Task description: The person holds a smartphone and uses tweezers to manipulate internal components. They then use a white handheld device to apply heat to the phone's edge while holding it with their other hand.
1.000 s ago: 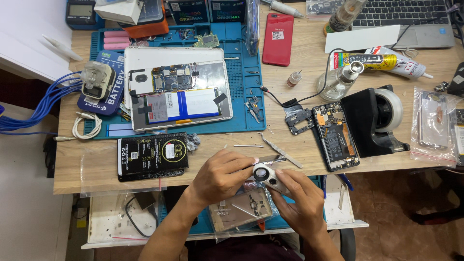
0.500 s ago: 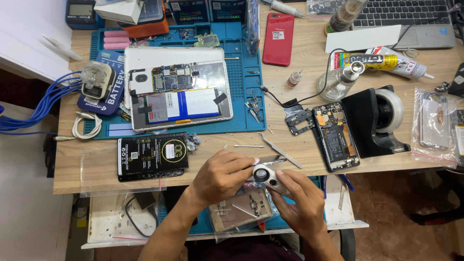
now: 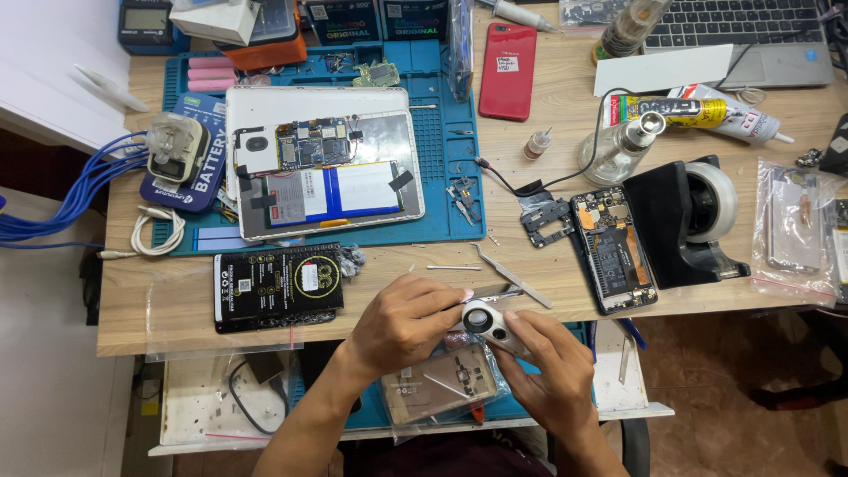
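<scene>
Both my hands meet at the near edge of the wooden desk point(image 3: 353, 265). My left hand point(image 3: 402, 322) and my right hand point(image 3: 548, 371) together grip a small silver magnifier loupe point(image 3: 481, 320) with a round lens. Part of the loupe is hidden by my fingers. Below the hands, on a lower shelf, lies a gold phone frame point(image 3: 437, 384) in a plastic bag. Metal tweezers point(image 3: 512, 276) rest on the desk just beyond the loupe.
An opened tablet point(image 3: 322, 163) lies on a blue work mat point(image 3: 442, 132). An opened phone point(image 3: 614, 249), a black tape dispenser point(image 3: 689, 221), a red phone point(image 3: 508, 71), a glue tube point(image 3: 698, 110), a black battery pack point(image 3: 278, 287) and a laptop point(image 3: 742, 31) surround the work spot.
</scene>
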